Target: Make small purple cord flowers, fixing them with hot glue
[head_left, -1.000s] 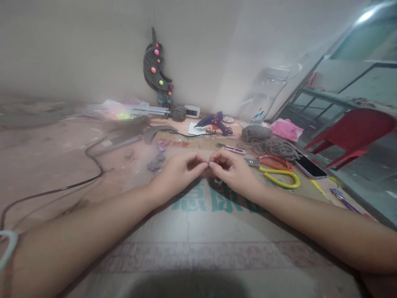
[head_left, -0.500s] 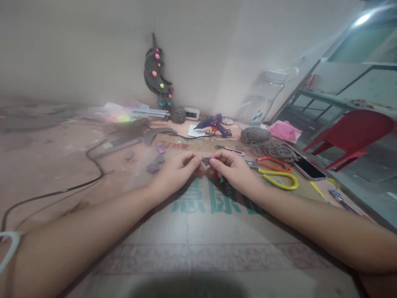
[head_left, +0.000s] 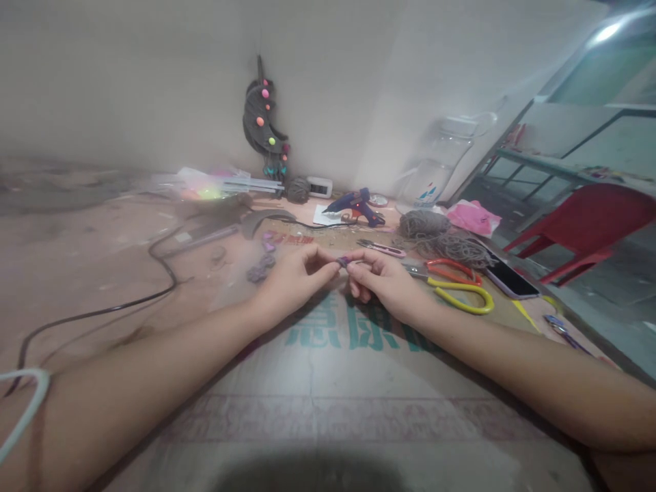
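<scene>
A small purple and grey piece (head_left: 343, 262) is pinched between my two hands above the printed cardboard (head_left: 266, 410). My left hand (head_left: 306, 275) holds its left side between thumb and forefinger. On the other side my right hand (head_left: 376, 277) grips it the same way, with the lower fingers curled. Similar purple-grey pieces (head_left: 261, 266) lie just left of my left hand. Scissors with red and yellow handles (head_left: 464, 297) rest right of my right hand, and a pink-handled snipper (head_left: 382, 248) lies beyond it. The piece's details are too small to tell.
Behind the hands is a blue glue gun (head_left: 353, 203). Grey yarn (head_left: 435, 236), a phone (head_left: 512, 279) and a clear jug (head_left: 435, 164) stand or lie at right. A black cable (head_left: 102, 318) crosses the left side. A decorated crescent (head_left: 261, 119) hangs on the wall.
The fingers have shifted slightly around the small piece, which now looks turned and shows more purple. The lower fingers of my right hand show more. The view has moved a little.
</scene>
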Demonstrator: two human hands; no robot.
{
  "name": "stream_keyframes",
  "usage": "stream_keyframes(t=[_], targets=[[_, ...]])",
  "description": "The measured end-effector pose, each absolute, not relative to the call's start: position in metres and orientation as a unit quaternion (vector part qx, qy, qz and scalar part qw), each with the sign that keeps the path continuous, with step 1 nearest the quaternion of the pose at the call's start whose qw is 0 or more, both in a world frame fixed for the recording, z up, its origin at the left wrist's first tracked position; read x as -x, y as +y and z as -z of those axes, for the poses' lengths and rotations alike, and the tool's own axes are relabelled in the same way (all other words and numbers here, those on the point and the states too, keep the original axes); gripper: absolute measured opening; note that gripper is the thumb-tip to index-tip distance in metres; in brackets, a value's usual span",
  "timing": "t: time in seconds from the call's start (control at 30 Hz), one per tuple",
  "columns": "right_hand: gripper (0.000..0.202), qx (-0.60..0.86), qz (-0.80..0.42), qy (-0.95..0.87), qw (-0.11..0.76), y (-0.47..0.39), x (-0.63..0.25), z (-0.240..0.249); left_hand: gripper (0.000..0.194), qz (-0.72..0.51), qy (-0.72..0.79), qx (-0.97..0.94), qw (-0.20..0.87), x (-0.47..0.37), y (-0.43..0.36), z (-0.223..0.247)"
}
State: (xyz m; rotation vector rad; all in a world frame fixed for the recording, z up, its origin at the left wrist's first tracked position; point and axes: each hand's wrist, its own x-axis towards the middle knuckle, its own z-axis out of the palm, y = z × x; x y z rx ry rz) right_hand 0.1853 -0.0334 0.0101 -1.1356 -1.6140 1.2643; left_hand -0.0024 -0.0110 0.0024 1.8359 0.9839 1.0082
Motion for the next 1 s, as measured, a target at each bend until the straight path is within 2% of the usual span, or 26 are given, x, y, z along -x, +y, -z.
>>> stream_keyframes(t=[0.3,0.5,0.67,0.77,1.0], targets=[[0.03,0.45,-0.441,-0.662,0.406,-0.031,-0.185,-0.011,0.017,-0.386,0.401,-0.73,0.397,0.002,-0.011,0.001],[0.016,0.484,-0.315,-0.713,0.398,-0.031,-0.192,-0.011,0.018,-0.387,0.413,-0.73,0.382,0.002,-0.012,0.001],[0.016,0.499,-0.208,-0.756,0.369,-0.038,-0.191,-0.017,0.014,-0.401,0.411,-0.718,0.393,0.002,-0.013,0.0],[0.015,0.454,-0.124,-0.812,0.345,-0.041,-0.192,-0.016,0.014,-0.41,0.405,-0.709,0.406,0.001,-0.012,0.0],[0.021,0.345,0.034,-0.912,0.218,-0.039,-0.204,-0.027,0.016,-0.418,0.406,-0.708,0.4,0.002,-0.011,0.0]])
